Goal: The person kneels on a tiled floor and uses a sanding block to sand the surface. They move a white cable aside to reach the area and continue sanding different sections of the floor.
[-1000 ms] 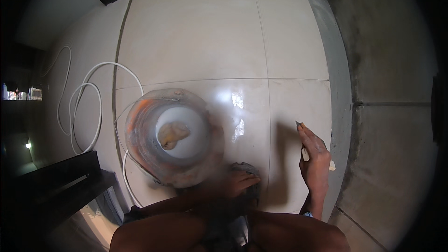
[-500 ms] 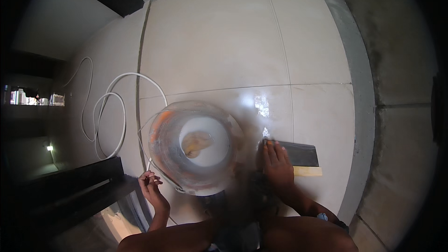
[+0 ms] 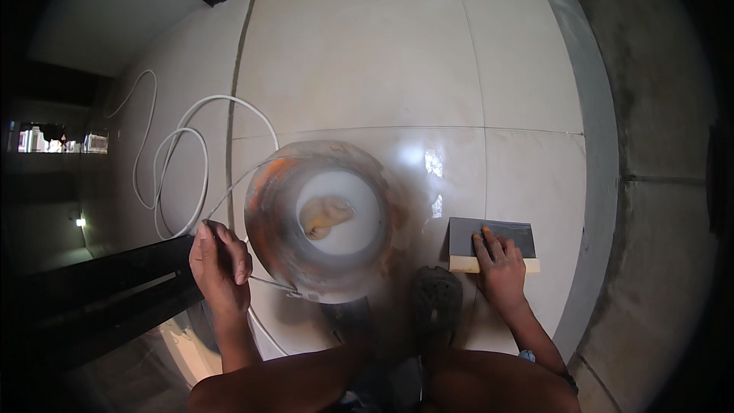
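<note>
A worn, orange-stained bucket [image 3: 264,222] stands in front of me, holding cloudy whitish water [image 3: 352,237] with a yellowish sponge [image 3: 327,218] in it. My left hand [image 3: 220,264] is closed round the bucket's thin wire handle [image 3: 267,284], at the bucket's left. To the right, a wide grey scraper blade [image 3: 468,237] with a pale strip [image 3: 463,264] along its near edge rests on the tiles. My right hand [image 3: 501,264] grips it about the middle, fingers lying on the grey face and palm over the strip. Its thumb is not clearly visible.
Large pale tiles [image 3: 359,53] cover the floor. A white cable or hose [image 3: 206,176] loops left of the bucket, near a dark beam-like object [image 3: 115,279]. A grey strip [image 3: 600,145] borders the tiles on the right. My dark clog [image 3: 437,302] is between bucket and scraper.
My left hand has risen from beside the bucket and closed on its handle, which now stands out leftward. My right hand has slid from the scraper's left end to its middle; the scraper has turned slightly.
</note>
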The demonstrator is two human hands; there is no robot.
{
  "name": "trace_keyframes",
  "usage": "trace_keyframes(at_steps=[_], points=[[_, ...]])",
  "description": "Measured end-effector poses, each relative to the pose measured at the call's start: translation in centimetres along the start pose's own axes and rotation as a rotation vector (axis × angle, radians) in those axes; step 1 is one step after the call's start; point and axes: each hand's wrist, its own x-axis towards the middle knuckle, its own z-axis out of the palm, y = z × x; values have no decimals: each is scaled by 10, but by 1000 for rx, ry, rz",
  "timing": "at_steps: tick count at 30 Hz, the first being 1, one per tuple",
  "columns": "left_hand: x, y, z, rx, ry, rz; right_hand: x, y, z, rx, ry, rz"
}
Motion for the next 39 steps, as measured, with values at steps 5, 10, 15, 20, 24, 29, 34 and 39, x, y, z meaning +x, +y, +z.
trace_keyframes(at_steps=[5,10,15,20,24,29,34,39], points=[[-11,24,-7,-21,69,-47,26,6,-3,-40,54,-43],[-31,43,-38,8,223,107,36,-69,-16,35,-95,-232],[-60,60,-47,133,370,148,7,-132,38,65,-161,-453],[-88,78,-85,196,621,194,34,-138,35,63,-364,-399],[-104,77,-123,226,714,218,101,-121,79,-85,-196,-249],[-100,71,-103,304,894,195,83,-142,72,-66,-261,-408],[-104,63,-122,257,896,141,165,-93,53,-49,-116,-12],[-111,66,-139,246,812,92,137,-84,67,-124,-69,-381]])
